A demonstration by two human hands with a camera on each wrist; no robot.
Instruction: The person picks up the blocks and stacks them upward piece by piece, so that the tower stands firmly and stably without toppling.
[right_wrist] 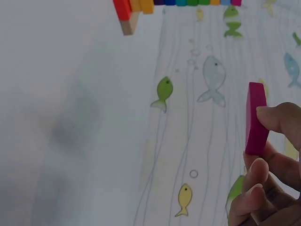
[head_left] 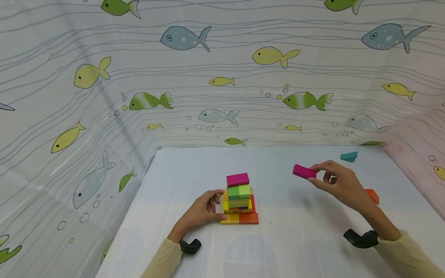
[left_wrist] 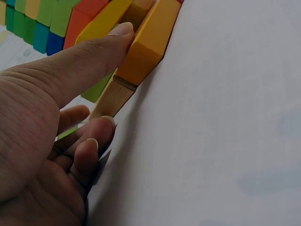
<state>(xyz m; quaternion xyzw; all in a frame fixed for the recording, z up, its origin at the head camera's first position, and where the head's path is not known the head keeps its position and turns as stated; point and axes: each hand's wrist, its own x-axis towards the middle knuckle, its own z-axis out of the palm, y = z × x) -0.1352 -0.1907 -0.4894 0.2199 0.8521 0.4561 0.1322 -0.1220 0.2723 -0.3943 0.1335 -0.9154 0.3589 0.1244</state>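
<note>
A small tower of wooden blocks (head_left: pixel 239 192) in yellow, orange, red and green stands on the table, with a magenta block (head_left: pixel 238 180) lying tilted on top. My left hand (head_left: pixel 203 208) is at the tower's left side, thumb at the front and forefinger farther back. In the left wrist view, the thumb (left_wrist: pixel 89 59) rests against an orange block (left_wrist: pixel 146 47); the other fingers are loosely bent near a bare-wood block (left_wrist: pixel 113 98). Up in the air to the right, my right hand (head_left: pixel 338 183) pinches a second magenta block (right_wrist: pixel 255 120) between thumb and fingers.
A teal wedge block (head_left: pixel 349 156) lies at the back right of the table. Partly behind the right wrist is an orange-red block (head_left: pixel 372 196). A fish-patterned sheet (head_left: pixel 243 88) walls in the white tabletop (head_left: pixel 194 166) at the back and sides.
</note>
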